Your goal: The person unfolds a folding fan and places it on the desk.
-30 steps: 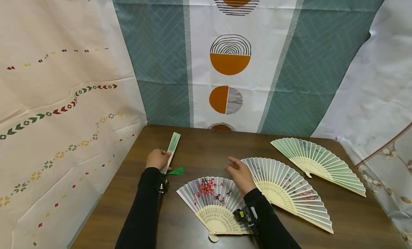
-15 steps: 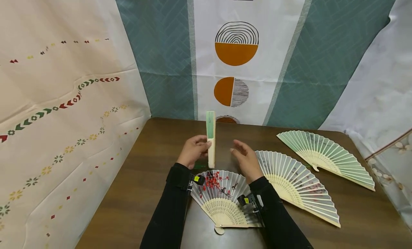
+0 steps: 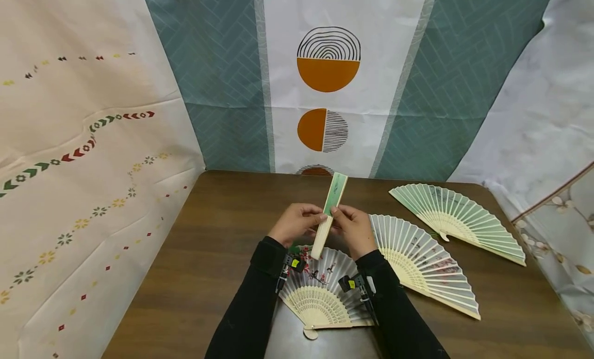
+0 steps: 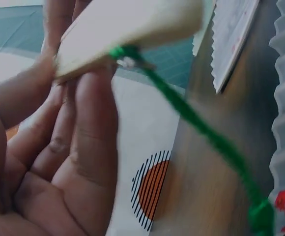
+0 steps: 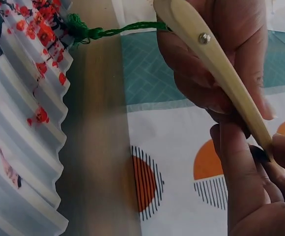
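A folded green hand fan (image 3: 330, 209) with pale wooden ribs is held up and tilted between both hands. My left hand (image 3: 297, 224) pinches it from the left between thumb and fingers. From the right, my right hand (image 3: 356, 229) pinches it with thumb and fingertips. In the right wrist view a metal rivet shows near the end of the fan's wooden guard (image 5: 218, 61). A green cord with a tassel (image 5: 83, 30) hangs from that end. Below the hands lies a spread fan with red blossoms (image 3: 320, 292), partly covered by the hands and wrists.
On the brown table (image 3: 209, 276), a spread white fan (image 3: 417, 261) lies to the right of the hands. Farther back right lies a spread green fan (image 3: 457, 219). Patterned cloths (image 3: 232, 91) hang behind and at both sides of the table.
My left hand has lifted the folded fan from the left of the table and brought it to the middle. My right hand, earlier apart from it, now grips it too.
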`<state>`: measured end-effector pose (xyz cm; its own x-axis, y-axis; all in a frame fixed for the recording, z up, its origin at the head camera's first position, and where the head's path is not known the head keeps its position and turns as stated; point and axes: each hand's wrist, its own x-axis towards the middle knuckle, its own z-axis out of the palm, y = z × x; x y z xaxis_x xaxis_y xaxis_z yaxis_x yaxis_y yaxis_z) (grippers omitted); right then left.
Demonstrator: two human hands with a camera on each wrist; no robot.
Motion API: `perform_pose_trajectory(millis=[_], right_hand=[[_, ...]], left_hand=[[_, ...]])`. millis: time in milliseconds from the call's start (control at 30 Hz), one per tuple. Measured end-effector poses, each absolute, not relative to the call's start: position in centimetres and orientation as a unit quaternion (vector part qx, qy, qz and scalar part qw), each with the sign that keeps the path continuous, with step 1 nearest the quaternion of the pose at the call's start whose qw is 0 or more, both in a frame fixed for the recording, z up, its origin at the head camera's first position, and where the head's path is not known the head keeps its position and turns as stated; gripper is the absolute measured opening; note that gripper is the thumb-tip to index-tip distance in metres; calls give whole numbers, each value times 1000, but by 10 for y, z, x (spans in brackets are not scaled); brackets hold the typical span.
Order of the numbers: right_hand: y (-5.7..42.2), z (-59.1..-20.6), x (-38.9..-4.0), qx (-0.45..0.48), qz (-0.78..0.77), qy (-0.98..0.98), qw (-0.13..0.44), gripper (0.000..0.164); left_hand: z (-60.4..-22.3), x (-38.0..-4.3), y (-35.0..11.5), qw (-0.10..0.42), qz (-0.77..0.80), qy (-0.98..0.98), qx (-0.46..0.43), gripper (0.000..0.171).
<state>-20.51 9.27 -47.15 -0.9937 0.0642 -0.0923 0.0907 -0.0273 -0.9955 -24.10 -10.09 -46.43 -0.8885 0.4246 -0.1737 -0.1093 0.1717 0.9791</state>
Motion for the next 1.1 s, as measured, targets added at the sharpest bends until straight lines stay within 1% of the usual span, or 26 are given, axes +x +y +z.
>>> perform_pose_trajectory(millis=[300, 667, 933, 1100], right_hand=[[97, -471, -208, 70, -719, 692, -9, 31], [106, -473, -212, 138, -751, 644, -45, 33], [113, -473, -214, 157, -785, 595, -65, 27], [116, -475, -215, 160, -808, 561, -86, 24]], left_hand=[[-467, -240, -87, 173, 647, 736, 101, 22], [-471, -241, -85, 150, 709, 687, 43, 12], [-471, -241, -90, 119, 753, 647, 19, 21], [-474, -244, -92, 60, 792, 607, -16, 22]])
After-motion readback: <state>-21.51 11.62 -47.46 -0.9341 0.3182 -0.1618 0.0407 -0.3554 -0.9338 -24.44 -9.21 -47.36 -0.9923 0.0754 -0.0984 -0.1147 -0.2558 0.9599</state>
